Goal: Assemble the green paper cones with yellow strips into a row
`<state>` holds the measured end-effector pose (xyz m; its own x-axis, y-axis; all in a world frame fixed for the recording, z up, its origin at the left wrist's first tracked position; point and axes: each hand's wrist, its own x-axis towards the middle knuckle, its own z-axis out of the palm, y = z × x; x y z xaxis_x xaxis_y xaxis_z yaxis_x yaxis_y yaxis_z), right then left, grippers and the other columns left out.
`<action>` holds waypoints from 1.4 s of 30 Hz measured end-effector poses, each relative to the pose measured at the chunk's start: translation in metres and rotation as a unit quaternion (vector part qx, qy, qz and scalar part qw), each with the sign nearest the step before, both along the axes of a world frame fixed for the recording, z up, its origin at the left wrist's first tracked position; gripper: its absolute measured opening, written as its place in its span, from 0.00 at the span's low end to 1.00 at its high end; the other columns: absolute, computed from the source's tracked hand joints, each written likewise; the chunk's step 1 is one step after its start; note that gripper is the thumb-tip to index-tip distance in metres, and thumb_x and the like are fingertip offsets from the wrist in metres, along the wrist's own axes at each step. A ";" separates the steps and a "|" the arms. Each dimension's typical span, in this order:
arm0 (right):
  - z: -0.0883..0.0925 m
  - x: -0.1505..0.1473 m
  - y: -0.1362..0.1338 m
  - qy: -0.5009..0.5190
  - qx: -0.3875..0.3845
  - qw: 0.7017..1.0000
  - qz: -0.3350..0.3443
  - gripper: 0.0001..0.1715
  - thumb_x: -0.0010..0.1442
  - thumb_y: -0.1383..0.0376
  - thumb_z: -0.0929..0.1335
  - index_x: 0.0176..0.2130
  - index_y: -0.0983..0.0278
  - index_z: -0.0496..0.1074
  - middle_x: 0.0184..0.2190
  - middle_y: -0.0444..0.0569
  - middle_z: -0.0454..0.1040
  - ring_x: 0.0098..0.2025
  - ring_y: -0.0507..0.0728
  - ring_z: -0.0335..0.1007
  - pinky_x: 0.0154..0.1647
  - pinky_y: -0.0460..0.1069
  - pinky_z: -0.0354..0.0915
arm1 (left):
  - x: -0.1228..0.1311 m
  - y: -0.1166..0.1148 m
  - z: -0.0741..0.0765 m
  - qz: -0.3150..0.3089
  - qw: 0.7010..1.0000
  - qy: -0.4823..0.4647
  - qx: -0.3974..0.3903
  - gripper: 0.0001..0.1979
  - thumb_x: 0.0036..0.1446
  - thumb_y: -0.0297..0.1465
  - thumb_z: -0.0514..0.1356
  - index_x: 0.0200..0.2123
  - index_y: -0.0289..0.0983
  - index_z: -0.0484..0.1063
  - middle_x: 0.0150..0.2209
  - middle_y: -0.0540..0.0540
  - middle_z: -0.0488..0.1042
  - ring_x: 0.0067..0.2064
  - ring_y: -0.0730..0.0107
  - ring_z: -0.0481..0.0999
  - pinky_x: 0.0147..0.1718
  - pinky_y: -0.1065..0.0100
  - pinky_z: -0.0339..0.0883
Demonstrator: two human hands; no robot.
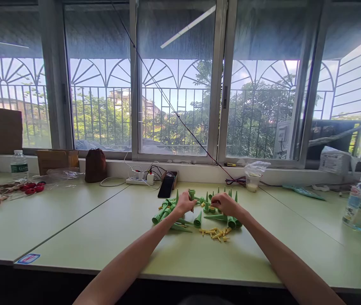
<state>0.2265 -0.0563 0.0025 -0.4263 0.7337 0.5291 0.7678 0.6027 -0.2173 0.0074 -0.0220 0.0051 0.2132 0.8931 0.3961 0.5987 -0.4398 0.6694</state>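
**Hands.** The left hand (185,203) is closed around a green cone (192,194), whose open end shows above the thumb. The right hand (225,203) is curled with its fingertips drawn together in a pinch. What it pinches is too small to tell. Both hands rest in the cone pile (180,220), near the far edge of the tabletop (104,231) and just below the window sill.

**State of the work.** Several upright cones (206,203) stand point-up between and behind the hands. A larger number lie on their sides to the left of and in front of the hands. Loose yellow pieces (215,233) are scattered just in front of the pile, apart from the cones. Judging from this layout, a minor part has been handled and most of the cones and yellow pieces remain.

**Surroundings.**
- A phone (166,187) leans behind the pile, beside a power strip (139,179).
- A plastic bag (254,173) sits on the sill to the right.
- A water bottle (19,166) stands far left, and a second bottle (359,203) far right.
- Red items (33,187) lie well apart to the left.
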 end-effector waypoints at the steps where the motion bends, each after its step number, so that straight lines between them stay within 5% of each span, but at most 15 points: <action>1: -0.001 0.000 0.001 -0.006 -0.010 1.000 0.004 0.07 0.54 0.69 0.68 0.28 0.67 0.77 0.25 0.48 0.73 0.28 0.52 0.63 0.31 0.46 0.56 | 0.000 0.000 -0.001 -0.007 1.000 -0.002 -0.004 0.16 0.51 0.25 0.63 0.43 0.33 0.65 0.17 0.57 0.68 0.20 0.74 0.72 0.24 0.74 0.63; 17: 0.001 -0.012 -0.008 -0.017 -0.018 1.000 0.011 0.07 0.51 0.73 0.70 0.29 0.66 0.80 0.26 0.49 0.75 0.30 0.53 0.66 0.33 0.46 0.58 | 0.003 -0.002 -0.001 -0.033 0.999 -0.037 0.003 0.23 0.51 0.26 0.63 0.51 0.33 0.64 0.17 0.59 0.66 0.19 0.75 0.69 0.25 0.73 0.64; 26: 0.003 -0.043 -0.036 -0.022 -0.143 0.980 0.136 0.09 0.52 0.61 0.73 0.30 0.65 0.80 0.25 0.45 0.76 0.27 0.51 0.67 0.30 0.44 0.60 | 0.006 -0.008 0.003 -0.007 0.999 -0.041 0.023 0.24 0.51 0.28 0.62 0.52 0.35 0.64 0.20 0.57 0.67 0.21 0.75 0.69 0.25 0.74 0.63; 42: 0.000 -0.051 -0.039 -0.030 -0.199 0.962 0.184 0.06 0.49 0.64 0.72 0.28 0.66 0.79 0.23 0.43 0.75 0.25 0.50 0.66 0.26 0.43 0.60 | 0.007 -0.011 0.002 -0.036 0.999 -0.029 0.023 0.21 0.53 0.27 0.62 0.51 0.35 0.65 0.17 0.59 0.66 0.18 0.76 0.67 0.26 0.73 0.63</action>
<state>0.1754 -0.0953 0.0028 -0.7164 0.6670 0.2048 0.5368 0.7144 -0.4489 0.0145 -0.0333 0.0075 0.2514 0.8569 0.4500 0.5261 -0.5113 0.6796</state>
